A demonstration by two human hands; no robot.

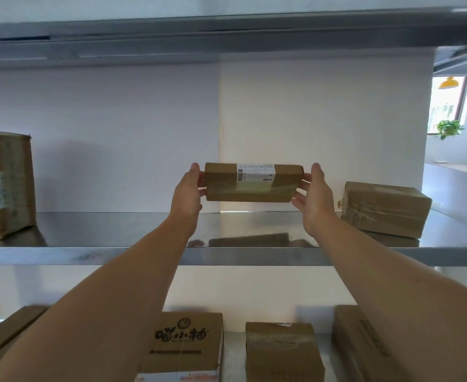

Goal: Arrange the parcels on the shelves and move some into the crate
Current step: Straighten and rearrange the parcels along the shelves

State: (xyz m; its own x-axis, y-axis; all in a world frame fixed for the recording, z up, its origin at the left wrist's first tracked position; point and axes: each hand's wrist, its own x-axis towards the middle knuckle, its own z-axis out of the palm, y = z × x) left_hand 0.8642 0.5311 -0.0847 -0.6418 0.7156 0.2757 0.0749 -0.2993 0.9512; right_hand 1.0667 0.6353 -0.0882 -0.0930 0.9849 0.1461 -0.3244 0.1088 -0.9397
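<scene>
A long brown cardboard parcel [250,183] with a white label hangs in the air above the metal shelf [116,255], level and lengthwise. My left hand [188,193] grips its left end and my right hand [313,195] grips its right end. The parcel's reflection shows on the shelf surface below it. A taped brown parcel [385,209] lies on the same shelf to the right. A tall labelled box [3,184] stands at the shelf's left end. No crate is in view.
The lower shelf holds several boxes: a printed one [184,346], a taped one [283,351], one at the right [364,343] and one at the left [3,337]. Another shelf [227,37] runs overhead. A white wall stands behind.
</scene>
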